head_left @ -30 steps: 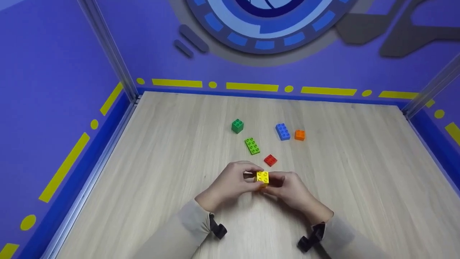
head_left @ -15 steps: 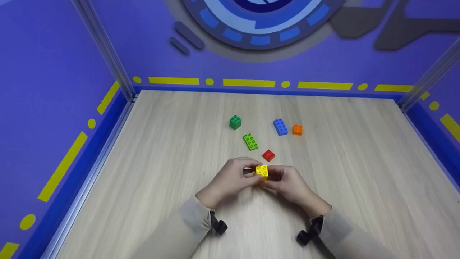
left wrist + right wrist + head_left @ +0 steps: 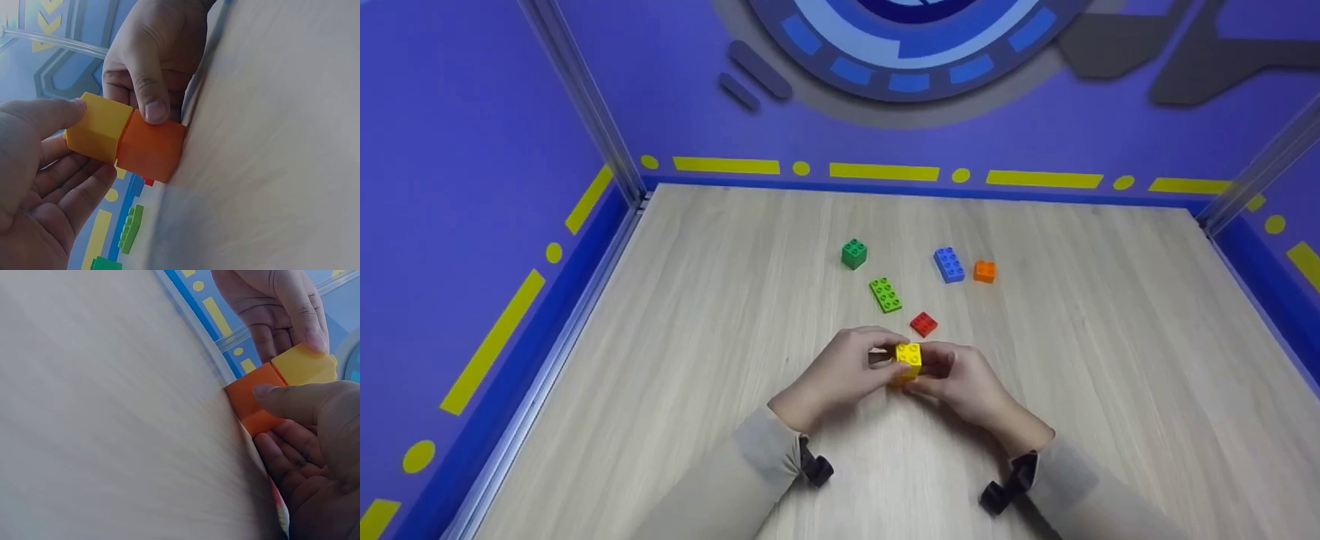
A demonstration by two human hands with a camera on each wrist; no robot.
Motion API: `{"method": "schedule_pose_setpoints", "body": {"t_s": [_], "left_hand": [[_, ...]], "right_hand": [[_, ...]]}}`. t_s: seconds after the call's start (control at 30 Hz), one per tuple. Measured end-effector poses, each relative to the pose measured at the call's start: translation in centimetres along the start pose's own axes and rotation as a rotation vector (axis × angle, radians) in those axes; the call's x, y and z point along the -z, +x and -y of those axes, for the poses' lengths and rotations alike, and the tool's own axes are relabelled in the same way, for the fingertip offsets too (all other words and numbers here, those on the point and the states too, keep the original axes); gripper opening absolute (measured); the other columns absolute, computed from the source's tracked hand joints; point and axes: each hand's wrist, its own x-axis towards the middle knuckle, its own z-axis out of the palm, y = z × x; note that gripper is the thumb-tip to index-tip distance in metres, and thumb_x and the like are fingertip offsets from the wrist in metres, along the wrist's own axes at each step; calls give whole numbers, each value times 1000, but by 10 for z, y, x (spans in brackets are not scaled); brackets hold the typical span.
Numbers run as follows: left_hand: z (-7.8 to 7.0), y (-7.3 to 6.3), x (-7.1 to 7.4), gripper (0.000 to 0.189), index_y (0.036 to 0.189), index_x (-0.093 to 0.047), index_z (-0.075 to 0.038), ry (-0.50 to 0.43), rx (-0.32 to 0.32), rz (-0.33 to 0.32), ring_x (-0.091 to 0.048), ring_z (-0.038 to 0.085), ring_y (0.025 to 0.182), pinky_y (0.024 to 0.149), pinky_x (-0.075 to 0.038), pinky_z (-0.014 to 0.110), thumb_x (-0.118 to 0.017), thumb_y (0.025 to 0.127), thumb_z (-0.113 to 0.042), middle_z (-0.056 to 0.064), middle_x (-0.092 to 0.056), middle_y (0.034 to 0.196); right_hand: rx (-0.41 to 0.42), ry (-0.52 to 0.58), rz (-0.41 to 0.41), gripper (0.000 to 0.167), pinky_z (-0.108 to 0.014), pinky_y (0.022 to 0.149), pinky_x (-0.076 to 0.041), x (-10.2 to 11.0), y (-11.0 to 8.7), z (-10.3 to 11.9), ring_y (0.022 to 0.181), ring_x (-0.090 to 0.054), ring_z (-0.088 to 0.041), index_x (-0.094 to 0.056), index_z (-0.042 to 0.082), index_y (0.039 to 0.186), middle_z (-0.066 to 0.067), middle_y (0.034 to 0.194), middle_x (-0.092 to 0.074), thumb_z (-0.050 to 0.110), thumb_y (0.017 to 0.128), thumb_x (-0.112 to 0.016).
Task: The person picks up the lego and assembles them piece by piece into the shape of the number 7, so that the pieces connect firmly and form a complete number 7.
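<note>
A yellow toy brick (image 3: 98, 128) sits on top of an orange toy brick (image 3: 151, 145), the two forming a small upright stack on the table. My left hand (image 3: 847, 371) pinches the yellow brick between thumb and fingers. Lower down, my right hand (image 3: 966, 384) grips the orange brick, its thumb pressed on the near face in the right wrist view. From above, the yellow brick's studs show, while the orange one is mostly hidden under it and behind fingers. Just beyond the hands lies a flat red brick (image 3: 923, 324).
Farther back on the wooden table (image 3: 720, 300) are a lime green brick (image 3: 886, 295), a dark green brick (image 3: 854, 253), a blue brick (image 3: 949, 265) and a second orange brick (image 3: 985, 271). Blue-purple panels wall the table at the back and sides.
The head view has shifted slightly. Both hands keep their hold on the stacked yellow and orange bricks, with hardly any movement; the other bricks have stayed in place.
</note>
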Motion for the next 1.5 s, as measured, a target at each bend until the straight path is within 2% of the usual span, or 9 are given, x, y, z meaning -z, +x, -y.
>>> {"method": "schedule_pose_setpoints", "body": {"t_s": [0.23,0.4,0.5,0.7,0.9,1.1,1.27,1.37,1.5], "left_hand": [[2,1,2,33,137,-79,-6,-93,21,23,-74,26,134,112,-62,29,-82,106,-17,8,-77,139],[0,2,4,33,137,-80,-7,-55,17,32,-74,25,132,111,-63,32,-82,106,-19,7,-77,140],[0,2,4,33,138,-79,-6,-45,17,49,-73,23,132,113,-63,33,-81,107,-19,7,-77,141],[1,3,3,36,140,-77,-6,-86,37,61,-73,22,135,114,-62,34,-82,105,-13,7,-75,143],[6,6,4,33,135,-78,-9,-137,53,45,-73,23,133,115,-62,35,-85,104,-17,5,-76,140],[9,5,6,30,128,-71,-12,-167,77,24,-73,20,131,112,-63,32,-86,103,-19,5,-75,132],[7,4,12,29,126,-70,-15,-120,89,45,-73,19,132,114,-62,36,-85,104,-26,2,-76,132],[8,7,17,32,128,-73,-16,-72,89,78,-75,19,129,115,-62,41,-85,105,-34,1,-77,133],[13,16,29,43,138,-73,-15,-42,149,73,-78,21,120,102,-64,43,-79,107,-45,2,-77,135]], "right_hand": [[-9,-14,-7,42,-24,101,-65,-1,0,2,115,-81,-25,-79,4,135,-13,130,-83,10,96,-91],[18,-42,-2,40,-24,102,-64,0,0,0,115,-79,-22,-80,8,134,-9,129,-84,15,96,-92],[39,-16,-5,45,-24,105,-62,0,-1,-2,117,-77,-19,-78,11,138,-7,132,-82,18,96,-93],[118,88,-44,47,-25,112,-61,3,-5,-3,125,-74,-14,-75,12,144,-9,139,-78,15,99,-89],[218,74,-84,40,-23,110,-61,4,-4,-4,124,-74,-10,-77,13,142,-8,138,-78,7,103,-82],[276,64,-154,31,-18,102,-61,4,-2,-2,115,-75,-8,-84,11,131,-11,129,-83,0,102,-80],[288,44,-138,30,-19,101,-63,3,1,1,113,-76,-9,-83,11,129,-10,126,-82,1,101,-82],[253,44,-127,27,-19,103,-62,2,0,2,114,-75,-10,-81,11,129,-7,125,-81,3,103,-80],[219,31,-106,24,-20,105,-60,0,-1,-1,118,-73,-9,-76,9,130,-7,126,-78,6,107,-77]]}}
